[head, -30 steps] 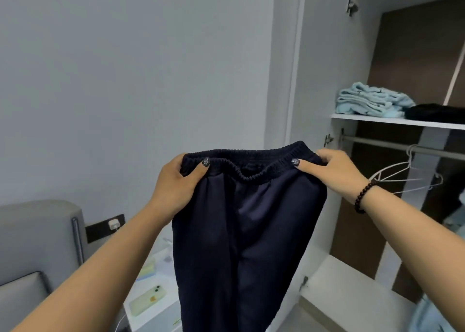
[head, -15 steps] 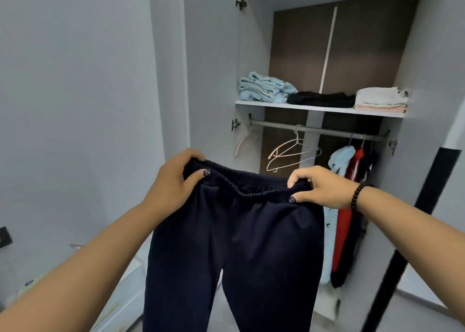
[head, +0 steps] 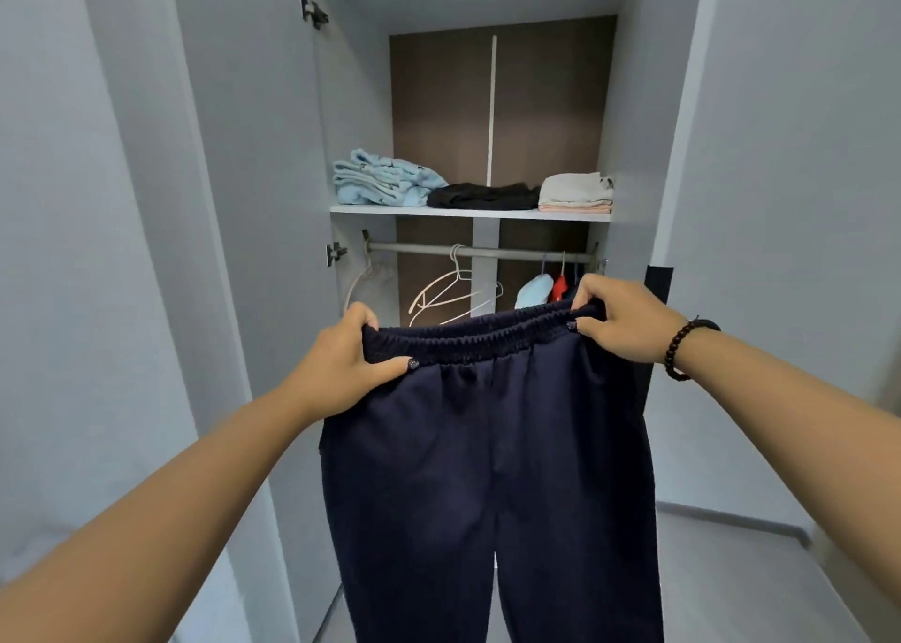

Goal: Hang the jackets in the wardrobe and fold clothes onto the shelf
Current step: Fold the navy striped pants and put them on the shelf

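Grey-white and open-doored, the tall built-in wardrobe (head: 273,154) stands with a dark brown back panel and a single white shelf (head: 468,213) across its middle. Three folded piles sit side by side on that shelf: a fluffy light-blue pile (head: 382,178) at the left, a flat black garment (head: 482,195) touching it in the centre, and a cream-and-peach stack (head: 575,193) at the right. Below the shelf runs a grey metal hanging rail (head: 478,251). White wire hangers (head: 456,296) dangle bare from it at the left and centre, while a pale blue garment (head: 534,291) and a red one (head: 559,289) hang close together at the right end (their lower parts are hidden behind the trousers).

In front of the wardrobe a person holds up a pair of navy-blue trousers with an elasticated waistband (head: 487,447), legs hanging straight down out of view. The left hand (head: 341,364) grips the waistband's left end, fingers curled over the top edge and thumb pressed on the front. The right hand (head: 619,320), slightly higher, pinches the right end the same way; a dark beaded bracelet (head: 680,350) circles that wrist. Both arms are stretched forward.
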`<state>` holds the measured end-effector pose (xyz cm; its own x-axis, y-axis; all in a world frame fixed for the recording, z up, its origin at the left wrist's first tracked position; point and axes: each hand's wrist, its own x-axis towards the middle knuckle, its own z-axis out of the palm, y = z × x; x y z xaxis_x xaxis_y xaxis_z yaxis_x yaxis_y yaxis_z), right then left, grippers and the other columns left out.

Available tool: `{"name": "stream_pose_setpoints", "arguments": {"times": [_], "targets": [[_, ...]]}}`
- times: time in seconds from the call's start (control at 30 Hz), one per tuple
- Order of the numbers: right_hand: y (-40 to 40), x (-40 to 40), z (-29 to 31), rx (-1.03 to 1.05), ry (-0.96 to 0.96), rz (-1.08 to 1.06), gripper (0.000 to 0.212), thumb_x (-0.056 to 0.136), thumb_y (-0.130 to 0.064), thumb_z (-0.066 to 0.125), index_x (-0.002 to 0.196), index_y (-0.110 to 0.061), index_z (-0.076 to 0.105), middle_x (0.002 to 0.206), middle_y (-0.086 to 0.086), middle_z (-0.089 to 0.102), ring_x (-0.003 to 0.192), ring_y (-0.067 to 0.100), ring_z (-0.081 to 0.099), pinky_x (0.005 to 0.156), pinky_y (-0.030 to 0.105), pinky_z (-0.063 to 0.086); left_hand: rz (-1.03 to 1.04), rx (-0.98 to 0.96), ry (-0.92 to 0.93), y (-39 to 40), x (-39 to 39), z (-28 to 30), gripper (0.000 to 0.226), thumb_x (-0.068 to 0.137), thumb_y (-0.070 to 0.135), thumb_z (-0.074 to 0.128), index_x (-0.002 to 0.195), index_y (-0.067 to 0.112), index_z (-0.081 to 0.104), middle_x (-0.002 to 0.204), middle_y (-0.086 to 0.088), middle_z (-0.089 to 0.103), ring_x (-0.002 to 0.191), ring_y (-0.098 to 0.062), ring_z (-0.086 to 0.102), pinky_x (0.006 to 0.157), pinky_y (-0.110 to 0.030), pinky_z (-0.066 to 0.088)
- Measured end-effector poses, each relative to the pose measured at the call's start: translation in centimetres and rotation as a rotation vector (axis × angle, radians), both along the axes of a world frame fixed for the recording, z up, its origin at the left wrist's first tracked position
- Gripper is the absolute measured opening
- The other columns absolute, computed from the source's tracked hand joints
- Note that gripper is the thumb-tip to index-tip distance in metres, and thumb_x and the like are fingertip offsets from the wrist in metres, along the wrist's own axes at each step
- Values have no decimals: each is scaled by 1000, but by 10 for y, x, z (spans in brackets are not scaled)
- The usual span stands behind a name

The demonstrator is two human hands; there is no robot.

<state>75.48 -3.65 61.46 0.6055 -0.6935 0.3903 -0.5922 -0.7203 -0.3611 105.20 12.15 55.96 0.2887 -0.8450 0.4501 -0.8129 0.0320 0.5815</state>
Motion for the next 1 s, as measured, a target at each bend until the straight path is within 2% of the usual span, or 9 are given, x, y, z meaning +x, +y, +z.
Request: {"name": "stream_pose_setpoints", "arguments": {"times": [0.13,0.3,0.43,0.57,0.67,0.7,0.77,0.87,1.0], "targets": [[4,14,-2,20,-38,-150,11,83,-14,62,80,-17,52,86,5,61,76,17,56,57,23,41,8,72,271,-17,-14,1,38,77,42,78,87,21,48,82,4,60,72,-11,57,58,-24,42],[14,39,-3,118,-192,-298,25,77,-18,66,68,-19,43,72,0,52,67,14,49,51,21,35,-77,71,695,-24,-35,1,18,79,36,78,85,21,69,84,1,74,83,-21,71,66,-29,55],[23,62,0,209,-240,-267,20,74,-14,64,60,-9,51,62,5,51,66,21,55,62,31,49,-153,112,1013,-25,-50,4,19,80,26,77,94,14,72,84,-3,77,78,-18,73,59,-25,55],[42,88,1,346,-346,-147,5,75,-12,65,71,-12,61,68,-2,58,53,14,56,41,19,45,-275,41,1144,-25,-64,8,9,89,10,66,96,8,71,91,-9,76,80,-19,72,63,-25,56],[56,102,10,485,-414,-40,10,85,-14,59,85,-13,69,75,1,66,64,22,68,54,30,58,-384,-10,1135,-20,-60,10,23,87,18,70,108,8,69,101,-9,75,91,-20,72,72,-28,57],[59,105,14,560,-451,-8,14,88,-13,55,89,-11,69,71,5,68,63,25,69,60,36,60,-423,-23,1114,-17,-56,10,35,82,23,74,113,8,67,104,-9,74,97,-21,71,78,-30,56],[63,107,20,666,-498,54,26,91,-5,44,93,-8,70,62,11,67,54,25,67,58,36,61,-482,-39,1049,-10,-43,9,60,68,30,82,120,10,61,109,-6,73,103,-21,69,84,-31,53],[68,110,19,611,-373,164,37,92,3,32,95,-7,67,64,14,67,52,21,67,50,28,57,-475,7,807,-2,-29,7,82,50,35,95,120,26,53,109,9,71,100,-6,68,76,-18,54],[71,121,11,506,-128,212,23,97,-5,35,93,-2,58,71,19,68,60,26,70,53,26,57,-330,78,397,2,-34,2,75,54,32,92,110,37,43,106,19,61,92,11,60,67,-6,49]]}}
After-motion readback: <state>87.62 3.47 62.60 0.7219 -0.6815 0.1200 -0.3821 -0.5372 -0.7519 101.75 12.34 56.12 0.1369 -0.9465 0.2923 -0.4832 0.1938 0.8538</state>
